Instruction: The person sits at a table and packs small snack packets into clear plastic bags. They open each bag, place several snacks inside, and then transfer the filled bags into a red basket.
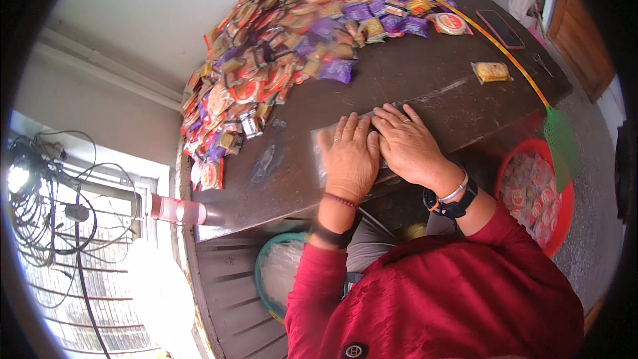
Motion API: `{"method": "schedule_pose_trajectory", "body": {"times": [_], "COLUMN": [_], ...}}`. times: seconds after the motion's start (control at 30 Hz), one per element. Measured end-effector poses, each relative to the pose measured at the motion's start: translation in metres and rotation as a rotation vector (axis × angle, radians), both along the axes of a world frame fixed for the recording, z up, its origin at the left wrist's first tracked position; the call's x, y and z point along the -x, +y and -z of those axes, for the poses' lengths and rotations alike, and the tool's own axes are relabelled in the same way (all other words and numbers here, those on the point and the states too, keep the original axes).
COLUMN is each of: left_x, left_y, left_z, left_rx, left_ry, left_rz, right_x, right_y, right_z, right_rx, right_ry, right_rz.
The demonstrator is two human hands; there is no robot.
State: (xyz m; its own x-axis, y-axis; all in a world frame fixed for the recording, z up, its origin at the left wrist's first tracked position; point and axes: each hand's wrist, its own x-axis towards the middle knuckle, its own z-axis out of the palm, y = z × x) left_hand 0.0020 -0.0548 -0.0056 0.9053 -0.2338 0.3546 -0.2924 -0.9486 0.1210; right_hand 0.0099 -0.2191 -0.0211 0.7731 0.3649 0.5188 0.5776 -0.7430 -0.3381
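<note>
Both my hands rest palm down, side by side, near the front edge of the dark wooden table (369, 77). Beneath them is a clear plastic bag (318, 162), mostly covered. My left hand (353, 157) lies over its middle, fingers pointing away from me. Angled up and left, my right hand (406, 142) touches or nearly touches the left one at the thumbs. What the bag may contain is hidden under the palms. Ahead and to the left spreads a large heap of individually wrapped snacks (279, 40) in red, purple and yellow packaging.
On the right are a yellow wrapped snack (492, 72), a phone (500, 29), small scissors (542, 65) and a green fly swatter (559, 144) overhanging the edge. Below stand a red basin (568, 214) of packed bags and a teal basin (259, 279) of clear plastic. A pink cup (182, 211) lies left.
</note>
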Motion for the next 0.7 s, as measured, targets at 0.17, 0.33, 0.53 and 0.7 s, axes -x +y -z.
{"method": "schedule_pose_trajectory", "body": {"times": [0.17,0.33,0.53,0.7], "left_x": [0.005,0.006,0.008,0.008], "left_y": [0.004,0.0,0.002,0.002], "left_z": [0.003,-0.002,-0.001,-0.004], "left_rx": [0.04,0.012,0.008,0.003], "left_ry": [-0.079,-0.033,-0.011,0.013], "left_rz": [0.055,0.034,0.036,0.012], "right_x": [0.0,0.0,0.001,0.0], "right_y": [0.0,-0.003,-0.003,-0.004], "right_z": [-0.003,-0.002,-0.004,-0.003], "right_rx": [-0.01,0.003,0.012,0.039], "right_ry": [0.009,0.03,0.071,0.078], "right_rz": [-0.01,-0.01,-0.01,-0.012]}}
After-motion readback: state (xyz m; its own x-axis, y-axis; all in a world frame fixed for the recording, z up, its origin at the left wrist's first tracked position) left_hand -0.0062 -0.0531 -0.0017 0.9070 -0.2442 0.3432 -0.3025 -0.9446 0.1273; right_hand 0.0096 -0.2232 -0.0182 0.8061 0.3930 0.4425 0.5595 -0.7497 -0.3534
